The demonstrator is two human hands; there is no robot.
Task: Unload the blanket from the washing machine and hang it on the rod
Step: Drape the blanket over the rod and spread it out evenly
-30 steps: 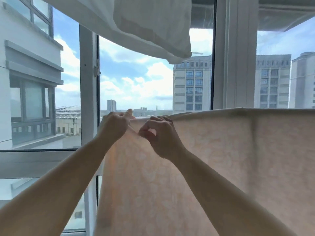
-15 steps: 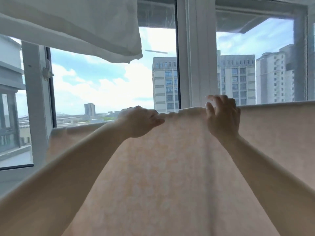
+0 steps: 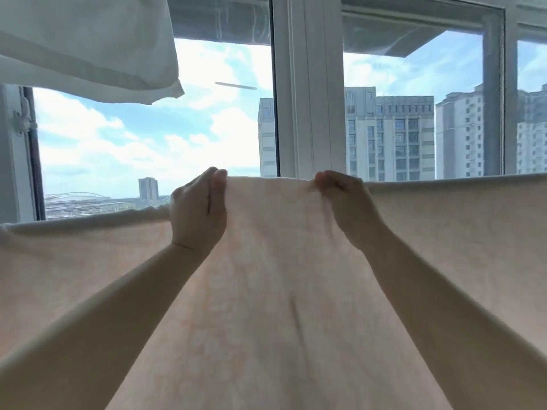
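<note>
At the far left, the top edge of the peach blanket (image 3: pixel 272 291) sits low and sags a little in front of the window frame (image 3: pixel 307 84). Above it hangs a white cloth (image 3: pixel 88 45), well apart from the blanket, with open sky between them. Next comes the left hand (image 3: pixel 199 214). Its fingers are curled over the blanket's top edge and grip it. Between the two hands the edge is pulled tight and flat, and it is higher here than at the left. The right hand (image 3: pixel 344 202) pinches the same edge, with little folds bunched under its fingers. Past it, the edge runs straight to the right side. The blanket hangs down wide and fills the lower view. The rod is hidden under the fold.
</note>
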